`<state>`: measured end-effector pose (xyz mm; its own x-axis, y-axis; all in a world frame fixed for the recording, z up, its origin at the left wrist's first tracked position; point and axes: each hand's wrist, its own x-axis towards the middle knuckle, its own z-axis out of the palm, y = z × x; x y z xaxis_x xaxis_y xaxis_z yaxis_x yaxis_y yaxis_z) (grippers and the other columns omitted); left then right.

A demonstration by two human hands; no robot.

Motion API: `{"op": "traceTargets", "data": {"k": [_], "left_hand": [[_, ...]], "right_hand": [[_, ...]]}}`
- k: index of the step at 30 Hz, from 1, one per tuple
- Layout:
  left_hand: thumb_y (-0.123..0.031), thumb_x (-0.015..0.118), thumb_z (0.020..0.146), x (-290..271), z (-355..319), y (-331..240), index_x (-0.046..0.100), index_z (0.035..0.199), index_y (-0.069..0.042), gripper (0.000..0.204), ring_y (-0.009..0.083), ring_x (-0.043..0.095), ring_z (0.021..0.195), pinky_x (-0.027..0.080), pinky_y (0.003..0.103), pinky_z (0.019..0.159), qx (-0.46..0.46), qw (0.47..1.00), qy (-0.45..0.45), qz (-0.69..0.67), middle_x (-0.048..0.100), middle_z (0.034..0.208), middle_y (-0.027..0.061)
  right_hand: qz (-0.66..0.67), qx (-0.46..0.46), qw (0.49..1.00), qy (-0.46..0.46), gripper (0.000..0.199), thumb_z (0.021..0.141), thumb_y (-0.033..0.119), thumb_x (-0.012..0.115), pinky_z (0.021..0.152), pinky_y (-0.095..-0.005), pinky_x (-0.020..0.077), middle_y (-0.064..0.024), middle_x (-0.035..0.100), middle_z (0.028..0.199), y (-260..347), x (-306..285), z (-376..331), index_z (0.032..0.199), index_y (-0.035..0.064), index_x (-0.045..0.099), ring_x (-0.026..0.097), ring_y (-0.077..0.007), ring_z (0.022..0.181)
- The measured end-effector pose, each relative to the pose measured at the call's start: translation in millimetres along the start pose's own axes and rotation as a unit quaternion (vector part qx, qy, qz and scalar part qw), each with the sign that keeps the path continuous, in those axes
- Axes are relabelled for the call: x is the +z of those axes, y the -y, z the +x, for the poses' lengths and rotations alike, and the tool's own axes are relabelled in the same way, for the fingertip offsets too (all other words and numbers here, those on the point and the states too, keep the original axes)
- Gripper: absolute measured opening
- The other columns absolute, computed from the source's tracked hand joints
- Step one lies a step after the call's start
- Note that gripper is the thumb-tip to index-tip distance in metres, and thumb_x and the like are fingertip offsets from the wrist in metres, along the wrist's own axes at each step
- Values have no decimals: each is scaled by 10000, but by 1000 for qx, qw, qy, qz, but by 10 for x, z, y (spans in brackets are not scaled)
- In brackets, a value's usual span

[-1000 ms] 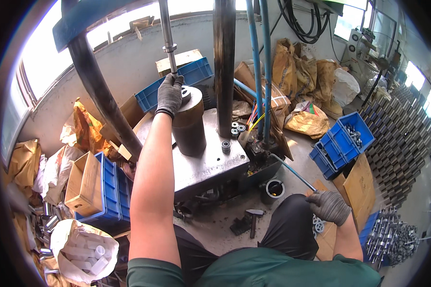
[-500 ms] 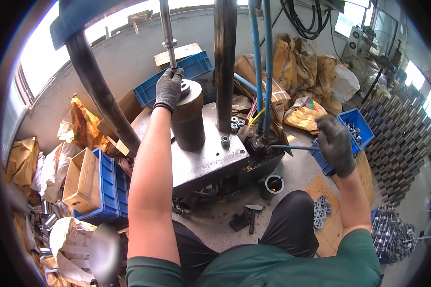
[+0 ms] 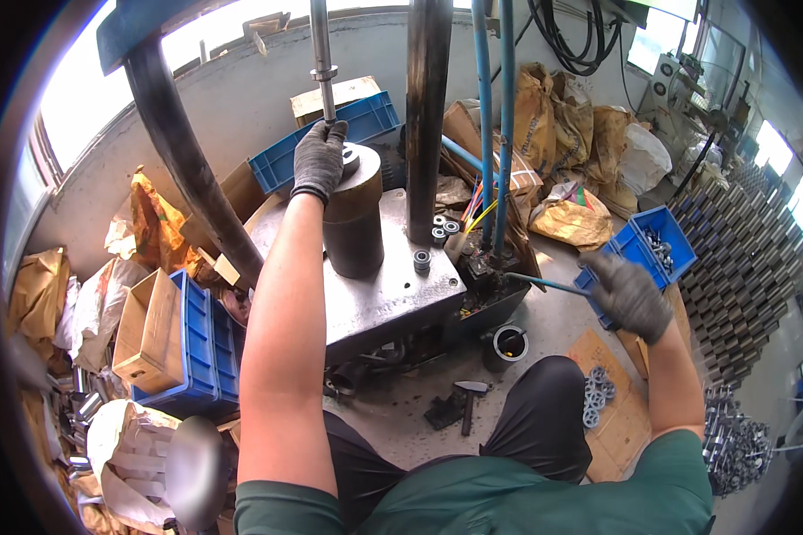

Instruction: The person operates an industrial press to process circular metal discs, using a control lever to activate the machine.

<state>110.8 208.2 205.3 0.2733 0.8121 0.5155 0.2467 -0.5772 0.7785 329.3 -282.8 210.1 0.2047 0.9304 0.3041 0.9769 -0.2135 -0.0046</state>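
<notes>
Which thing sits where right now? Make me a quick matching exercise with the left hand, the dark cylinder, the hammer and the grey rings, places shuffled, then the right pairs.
Things:
1. Left hand
2. Dark cylinder
3. Hammer
4. Grey rings

Places:
A. On the cardboard sheet
B. Standing on the metal slab
C. Lying on the bare floor
D. At the lower end of the metal rod

Right pairs: 1-D, 2-B, 3-C, 4-A

no readable text; print on brown sack (image 3: 533,114) unclear
</notes>
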Motion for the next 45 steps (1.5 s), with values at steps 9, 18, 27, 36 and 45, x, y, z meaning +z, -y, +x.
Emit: {"op": "traceTargets", "data": {"k": [9, 18, 27, 36, 45], "left_hand": [[-449, 649, 1039, -45, -62, -89, 729, 1120, -55, 410, 308, 722, 872, 546, 413, 823, -1, 1000, 0, 29, 766, 953, 155], [-429, 684, 1010, 3, 36, 73, 761, 1139, -69, 390, 291, 722, 889, 543, 401, 848, -13, 1000, 8, -21, 771, 960, 150], [-419, 703, 995, -14, 47, 75, 773, 1115, -65, 380, 267, 712, 853, 542, 389, 835, -22, 999, 5, -27, 765, 922, 134], [-353, 676, 1023, -43, 120, 188, 732, 1054, -43, 316, 113, 611, 722, 515, 286, 702, -8, 966, 32, -258, 673, 816, 35], [-257, 646, 999, -49, 171, 291, 734, 1068, -43, 241, 122, 638, 756, 522, 284, 721, -1, 965, 53, -257, 700, 882, 39]], "right_hand": [[154, 55, 955, 246, 238, 881, 222, 570, 826, -528, 539, -217, 703, 915, 340, 457, -1113, 952, 39, 705, 678, -437, 893], [264, 123, 941, 173, 368, 894, 231, 607, 929, -456, 564, -197, 759, 1078, 206, 151, -753, 1181, 50, 749, 715, -384, 1037], [119, 39, 950, 285, 265, 883, 246, 595, 851, -505, 552, -215, 710, 886, 241, 436, -1048, 1015, 63, 735, 691, -421, 898], [158, 35, 961, 226, 200, 889, 223, 590, 832, -521, 539, -219, 696, 860, 191, 489, -1098, 944, 62, 696, 679, -430, 870], [128, 39, 958, 255, 237, 895, 272, 599, 787, -523, 552, -216, 705, 845, 215, 415, -1006, 924, 72, 721, 695, -421, 838]]}}
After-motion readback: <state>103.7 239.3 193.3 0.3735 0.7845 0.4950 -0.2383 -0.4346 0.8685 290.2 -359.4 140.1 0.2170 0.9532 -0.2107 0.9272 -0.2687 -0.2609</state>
